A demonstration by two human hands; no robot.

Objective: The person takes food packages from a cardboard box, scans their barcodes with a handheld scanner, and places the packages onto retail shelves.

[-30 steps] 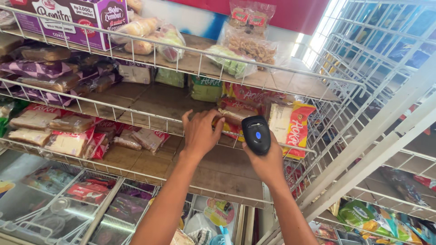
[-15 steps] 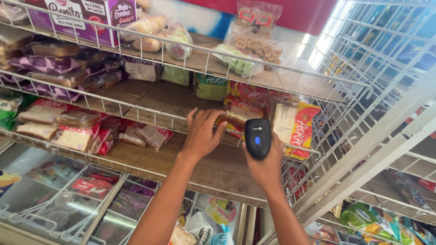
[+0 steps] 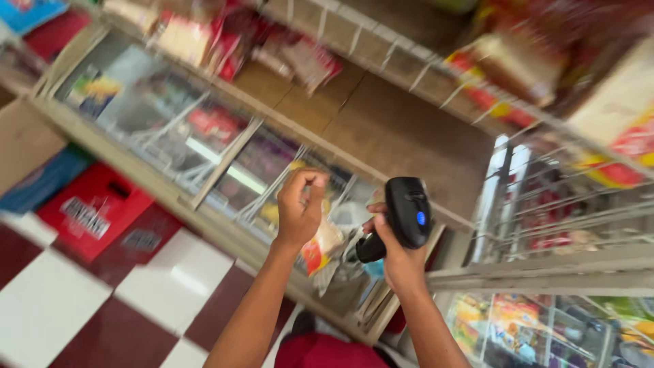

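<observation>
Your right hand [image 3: 398,255] wraps its fingers tight around a black handheld scanner with a blue button [image 3: 407,218], held up before the wooden shelf board [image 3: 402,129]. Your left hand [image 3: 300,208] pinches, fingertips pressed together, what seems a red-and-yellow snack packet [image 3: 320,249] hanging just below it. Red packets [image 3: 306,61] lie blurred on the shelf. A red box with a white label [image 3: 92,211] sits on the checkered floor [image 3: 61,300].

black scanner [image 3: 407,219] with blue dot; red-and-white checked floor [image 3: 82,300].
</observation>
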